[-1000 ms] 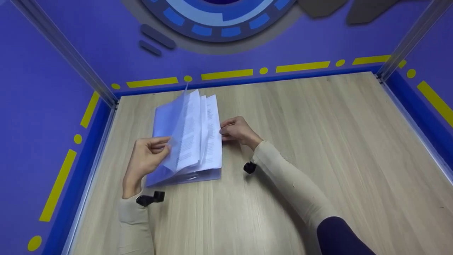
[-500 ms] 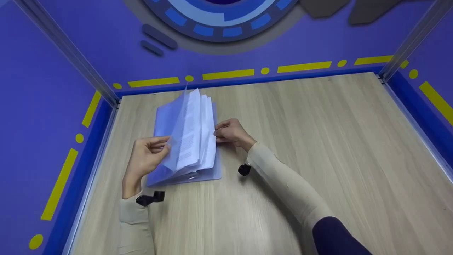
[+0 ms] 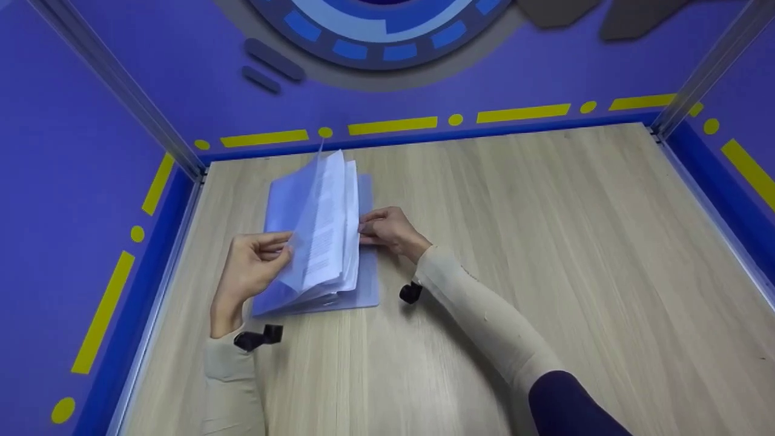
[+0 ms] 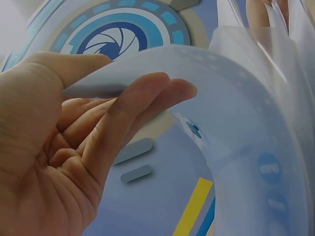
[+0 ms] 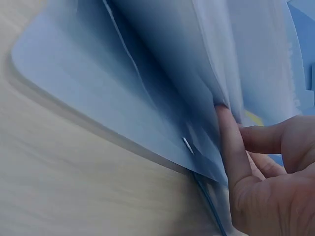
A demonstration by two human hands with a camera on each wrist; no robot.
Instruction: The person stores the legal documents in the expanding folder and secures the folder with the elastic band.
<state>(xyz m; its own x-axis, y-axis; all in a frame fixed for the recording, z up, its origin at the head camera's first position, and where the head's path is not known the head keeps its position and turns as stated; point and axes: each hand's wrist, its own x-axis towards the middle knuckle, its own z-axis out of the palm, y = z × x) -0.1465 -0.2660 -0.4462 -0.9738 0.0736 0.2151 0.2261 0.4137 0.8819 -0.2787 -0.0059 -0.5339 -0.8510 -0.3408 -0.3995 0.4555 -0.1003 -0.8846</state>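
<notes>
A translucent bluish plastic folder lies on the table, its front cover lifted and bent over in a curve. My left hand pinches that cover by its edge between thumb and fingers. Inside, a stack of printed sheets stands partly raised, leaning to the left. At the stack's right edge, my right hand pinches sheets between thumb and fingers, above the folder's back cover. How many sheets it holds is hidden.
A wood-grain table extends around the folder. Blue panels with yellow marks enclose it at the back and both sides. Black camera mounts sit at both wrists.
My right hand has moved left, folding the right-hand sheets in against the others and baring more of the back cover. My left hand stays in place, holding the front cover.
</notes>
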